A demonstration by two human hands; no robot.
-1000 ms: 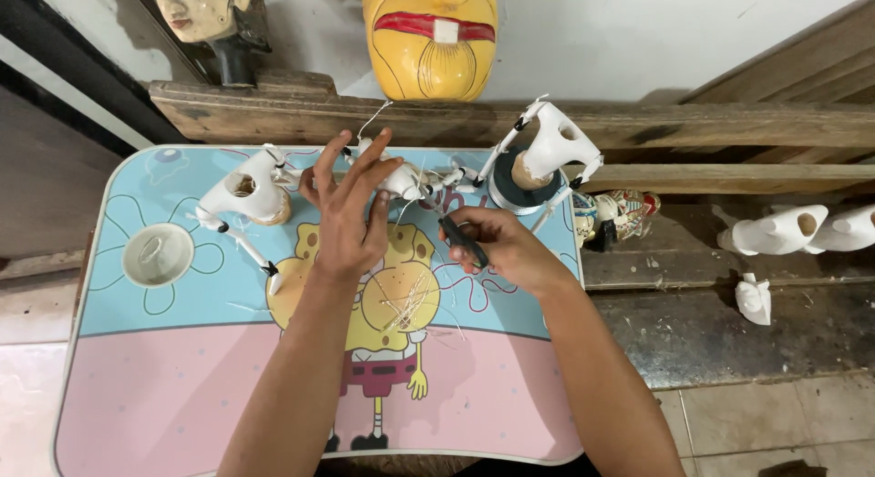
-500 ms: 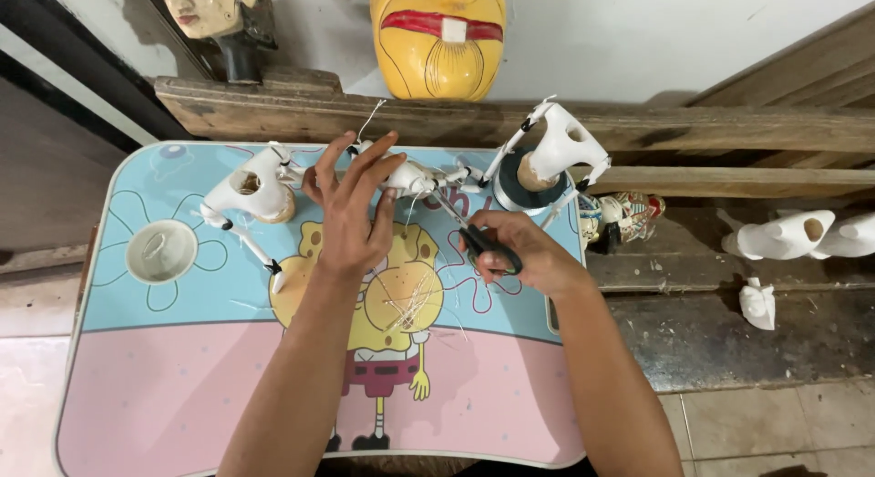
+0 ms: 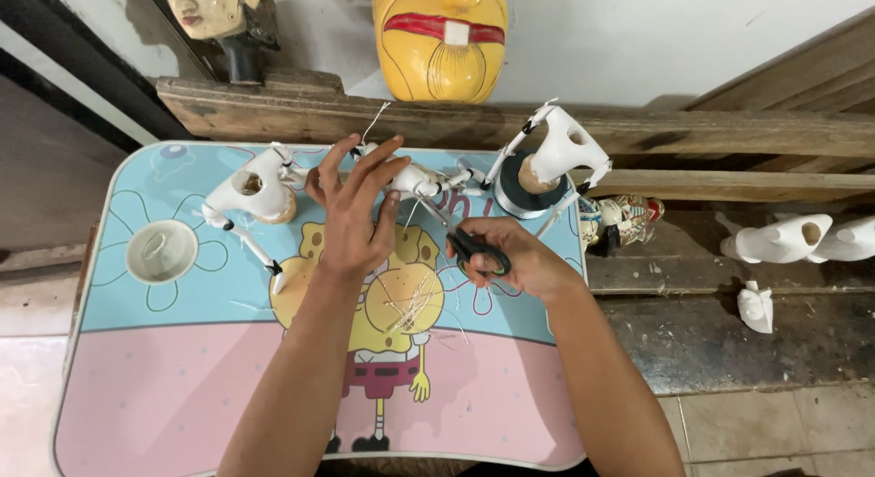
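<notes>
My left hand (image 3: 354, 213) reaches over the back of a small cartoon-printed table (image 3: 164, 386), fingers spread, its fingertips on a white puppet body (image 3: 415, 179) with thin jointed arms. A white thread (image 3: 374, 123) sticks up from that piece. My right hand (image 3: 510, 258) is shut on black-handled scissors (image 3: 476, 251), just right of the puppet piece and slightly nearer to me. Short cut threads (image 3: 410, 304) lie scattered on the table below both hands.
Another white puppet body (image 3: 251, 190) lies at the back left, a third (image 3: 561, 149) stands on a dark round base (image 3: 529, 196). A white lid (image 3: 161, 251) sits at left. A yellow mask (image 3: 440, 35) and wooden beam (image 3: 711, 131) are behind; more white pieces (image 3: 775, 240) at right.
My right hand with the scissors has drawn back from the puppet piece, down and slightly right. My left hand has stayed on the piece with little movement.
</notes>
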